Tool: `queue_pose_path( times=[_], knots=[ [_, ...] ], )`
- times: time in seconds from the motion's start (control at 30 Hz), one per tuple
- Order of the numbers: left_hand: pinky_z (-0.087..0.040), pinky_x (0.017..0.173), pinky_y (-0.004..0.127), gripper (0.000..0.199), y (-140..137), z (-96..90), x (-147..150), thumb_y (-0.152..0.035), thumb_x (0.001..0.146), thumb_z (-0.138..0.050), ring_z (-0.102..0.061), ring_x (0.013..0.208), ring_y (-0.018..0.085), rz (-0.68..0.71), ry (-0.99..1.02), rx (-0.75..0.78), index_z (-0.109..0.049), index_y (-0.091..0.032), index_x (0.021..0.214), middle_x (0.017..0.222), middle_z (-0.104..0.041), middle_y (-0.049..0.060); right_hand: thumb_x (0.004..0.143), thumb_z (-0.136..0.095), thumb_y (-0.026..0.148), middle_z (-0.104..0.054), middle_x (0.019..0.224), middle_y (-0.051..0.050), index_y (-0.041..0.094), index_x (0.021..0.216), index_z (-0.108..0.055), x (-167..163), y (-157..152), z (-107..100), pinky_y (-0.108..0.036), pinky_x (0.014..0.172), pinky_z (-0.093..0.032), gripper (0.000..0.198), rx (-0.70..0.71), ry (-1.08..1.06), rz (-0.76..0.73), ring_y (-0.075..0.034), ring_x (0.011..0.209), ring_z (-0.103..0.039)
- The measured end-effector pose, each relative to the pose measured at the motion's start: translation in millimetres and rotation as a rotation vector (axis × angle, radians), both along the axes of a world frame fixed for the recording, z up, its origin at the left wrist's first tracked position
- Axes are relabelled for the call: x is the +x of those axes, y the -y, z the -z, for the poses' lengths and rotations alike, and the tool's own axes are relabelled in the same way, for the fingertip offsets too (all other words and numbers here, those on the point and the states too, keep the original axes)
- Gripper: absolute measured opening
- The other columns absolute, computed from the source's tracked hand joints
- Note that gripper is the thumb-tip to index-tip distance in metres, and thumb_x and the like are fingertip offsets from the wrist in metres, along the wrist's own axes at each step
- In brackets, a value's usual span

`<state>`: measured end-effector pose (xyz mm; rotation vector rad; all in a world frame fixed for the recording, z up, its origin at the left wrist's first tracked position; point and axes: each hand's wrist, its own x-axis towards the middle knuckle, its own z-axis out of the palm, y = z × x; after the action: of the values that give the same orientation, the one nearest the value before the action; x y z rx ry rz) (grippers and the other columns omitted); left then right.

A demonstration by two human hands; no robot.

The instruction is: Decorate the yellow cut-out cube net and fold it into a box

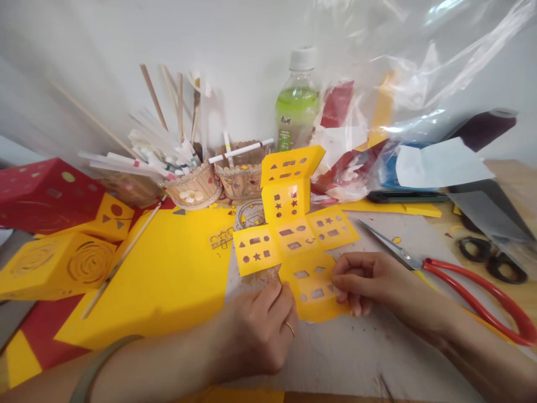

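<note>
A yellow paper box cutout (pixel 289 246), cross-shaped with small geometric holes, is held up above the grey work surface. Its far panels fold upward, and side panels spread left and right. My left hand (pixel 268 324) is closed at the left edge of the near panel; its fingertips are partly hidden, and the paper seems pinched there. My right hand (pixel 369 282) pinches the right edge of that same panel between thumb and fingers. Right of the cutout lie large scissors (pixel 423 263) with red handles, blades pointing away to the left.
Yellow sheets (pixel 176 268) and a thin wooden stick (pixel 126 252) lie left, beside yellow (pixel 54 263) and red (pixel 50 190) paper boxes. Pen-filled wooden holders (pixel 191 187) and a green drink bottle (pixel 296 106) stand behind. Black scissors (pixel 489 252) and clear plastic (pixel 444 73) are right.
</note>
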<state>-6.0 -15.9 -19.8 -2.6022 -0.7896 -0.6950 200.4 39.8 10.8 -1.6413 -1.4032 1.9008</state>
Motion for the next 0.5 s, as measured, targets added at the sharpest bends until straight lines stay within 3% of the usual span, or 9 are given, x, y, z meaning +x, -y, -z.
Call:
queue_pose_path(
  times=[0.23,0.5],
  knots=[
    [-0.049,0.043,0.026,0.025,-1.4,-1.3,-1.2,-0.007,0.086,-0.038,-0.063,0.069,0.022,0.008,-0.004,-0.026,-0.061,-0.007,0.077,0.077,-0.066,0.012,0.069,-0.058,0.019,-0.066,0.056,0.000,0.016,0.060,-0.053,-0.3,3.9,9.7,-0.016,0.042,-0.041,0.011,0.053,0.087,-0.035,-0.006,0.042,-0.054],
    [-0.049,0.042,0.026,0.024,0.0,1.0,-1.8,-0.008,0.086,-0.039,-0.063,0.072,0.023,0.003,-0.017,-0.046,-0.061,-0.008,0.078,0.080,-0.066,0.012,0.072,-0.057,0.020,-0.065,0.055,0.002,0.016,0.062,-0.053,1.0,2.5,6.5,-0.015,0.043,-0.041,0.012,0.027,0.046,-0.055,-0.005,0.043,-0.055]
  ],
)
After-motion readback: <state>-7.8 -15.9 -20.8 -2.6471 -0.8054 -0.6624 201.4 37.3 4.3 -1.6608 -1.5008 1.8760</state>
